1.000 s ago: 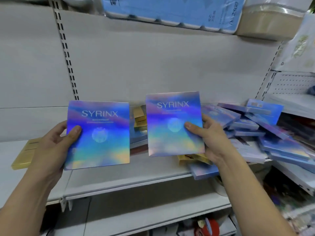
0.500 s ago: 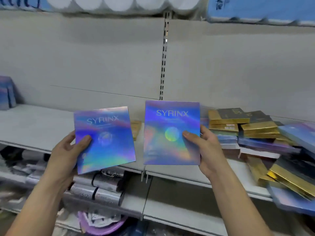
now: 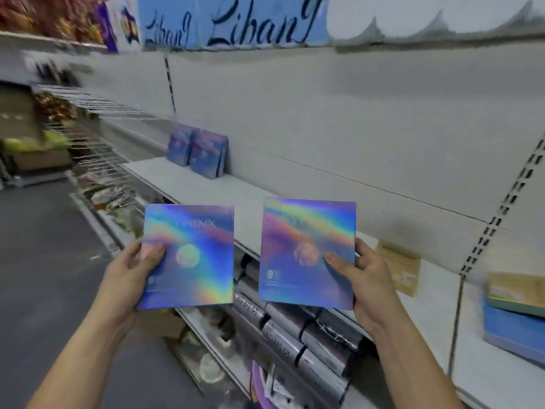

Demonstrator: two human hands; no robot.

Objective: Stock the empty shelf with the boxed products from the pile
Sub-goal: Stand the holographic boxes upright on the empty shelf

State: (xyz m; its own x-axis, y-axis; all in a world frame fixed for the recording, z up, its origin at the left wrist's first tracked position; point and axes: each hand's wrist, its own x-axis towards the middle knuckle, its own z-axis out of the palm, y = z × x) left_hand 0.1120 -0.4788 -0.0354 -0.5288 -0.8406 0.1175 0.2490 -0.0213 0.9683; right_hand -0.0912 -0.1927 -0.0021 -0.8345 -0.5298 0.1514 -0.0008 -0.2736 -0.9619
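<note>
While the person faces the shelves in the head view, each hand holds one shiny box. The left hand (image 3: 129, 270) grips the left box (image 3: 191, 255) near its bottom left corner, thumb on the front and fingers curled behind. The right hand (image 3: 368, 281) grips the right box (image 3: 306, 252) by its right edge the same way. Both boxes are held up tall, long side going up and down, fronts to the camera; they sit side by side with a small gap and do not touch.

The white shelf (image 3: 182, 178) runs past and above both hands. Two standing boxes (image 3: 197, 153) of the same kind are already on it, up and off to the left of the left hand, well apart from it, leaning on the back wall. The bare part of the shelf lies between them and the hands. I think the next box goes just beside those two, so the left hand is the nearer one and should go first. The box is already upright, so it looks like it needs little turning.

A flat gold box (image 3: 398, 270) lies on the shelf just right of the right hand. Farther right is the pile (image 3: 516, 314), gold on blue. Grey rolls (image 3: 295, 329) lie on the lower shelf under the hands.

On the left box I can read only "INX"; glare hides the rest. The right box's name is washed out. High above the hands, a blue pack (image 3: 236, 22) has curly writing that looks like "Liban9".
</note>
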